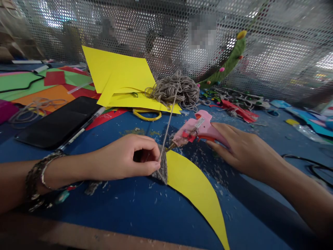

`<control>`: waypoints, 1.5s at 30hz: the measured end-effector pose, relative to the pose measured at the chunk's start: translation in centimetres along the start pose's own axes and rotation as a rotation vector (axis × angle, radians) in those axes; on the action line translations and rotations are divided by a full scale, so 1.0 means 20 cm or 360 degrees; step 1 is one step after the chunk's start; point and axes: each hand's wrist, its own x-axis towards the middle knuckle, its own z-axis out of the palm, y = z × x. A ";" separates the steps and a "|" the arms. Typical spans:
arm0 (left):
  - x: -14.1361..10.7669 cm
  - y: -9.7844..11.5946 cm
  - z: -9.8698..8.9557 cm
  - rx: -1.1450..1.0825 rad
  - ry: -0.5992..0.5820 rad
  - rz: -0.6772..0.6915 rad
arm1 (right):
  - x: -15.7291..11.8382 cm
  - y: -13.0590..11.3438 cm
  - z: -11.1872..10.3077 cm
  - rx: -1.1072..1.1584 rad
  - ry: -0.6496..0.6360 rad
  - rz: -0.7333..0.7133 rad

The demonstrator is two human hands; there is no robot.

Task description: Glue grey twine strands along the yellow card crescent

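A yellow paper crescent (197, 178) lies on the blue table, its left end wrapped in grey yarn (163, 170). My left hand (130, 158) is closed over that wrapped end, thumb and forefinger pinching the yarn strand. From the pinch the strand rises to a tangled heap of grey yarn (177, 91) farther back. My right hand (239, 147) grips a pink hot glue gun (200, 128) by its handle, near the orange trigger. The gun's nozzle points down-left, close to the edge where yarn meets yellow paper; whether it touches is unclear.
Folded yellow paper (122, 74) stands behind my left hand, above a yellow scissors handle (147, 115). A black phone (58, 121) and a pen lie left. Coloured paper sheets (54, 95) spread beyond. A perforated metal screen (161, 34) closes the back. A black cable (309, 161) lies right.
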 end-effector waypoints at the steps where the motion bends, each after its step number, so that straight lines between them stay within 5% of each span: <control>1: 0.00 0.00 0.00 0.0003 0.0000 0.0004 | 0.00 0.00 0.00 0.0016 -0.0008 0.0014; 24: 0.00 0.00 0.00 0.0046 -0.0022 0.0013 | 0.01 0.01 0.04 0.0068 0.0044 0.0133; 32: 0.00 0.01 0.01 0.0138 -0.0010 0.0024 | 0.01 0.18 0.07 0.0256 -0.0051 0.0622; 37: 0.00 0.01 0.01 0.0173 -0.0012 0.0081 | 0.00 0.29 0.13 0.0313 -0.0167 0.0623; 41: -0.01 0.01 0.01 0.0220 -0.0007 0.0146 | 0.02 0.27 0.07 0.0314 0.0024 0.0628; 45: -0.02 0.01 0.01 0.0301 0.0067 0.0175 | 0.08 0.07 -0.11 0.0594 0.0212 0.0426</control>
